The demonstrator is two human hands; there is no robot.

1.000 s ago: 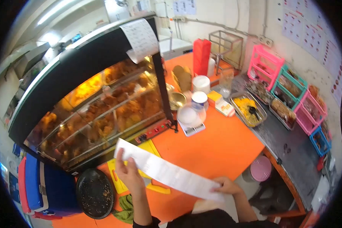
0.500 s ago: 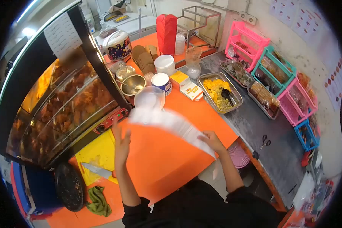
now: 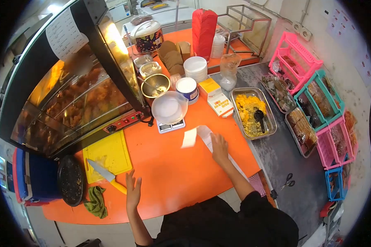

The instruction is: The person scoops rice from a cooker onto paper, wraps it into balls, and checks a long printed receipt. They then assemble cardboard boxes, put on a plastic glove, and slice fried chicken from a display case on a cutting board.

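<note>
My right hand [image 3: 219, 147] is closed on a long white paper strip [image 3: 205, 133], above the orange tabletop [image 3: 160, 164]. One end of the strip curls to the left, with a pale yellowish flap [image 3: 189, 138] that is smeared by motion; the other end trails along my forearm toward the table's right edge. Nothing is in my left hand [image 3: 133, 190], which hovers with fingers apart by the table's front edge. Closest to it lies a knife [image 3: 101, 170] with a yellow handle, partly on a yellow cutting board [image 3: 115, 152].
A bowl [image 3: 169, 108] sits on a small scale [image 3: 171, 126]. A glass-fronted food cabinet [image 3: 86, 94] stands left. Right of the white-orange box [image 3: 218, 103] is a metal tray [image 3: 272, 131] of yellow food. Scissors [image 3: 287, 181] lie on the grey counter. A green cloth [image 3: 96, 201] rests front left.
My right hand has shifted left over the table, and the paper strip, stretched toward the bowl before, now hangs shorter and curled. My left hand has dropped nearer the front edge. The view has shifted.
</note>
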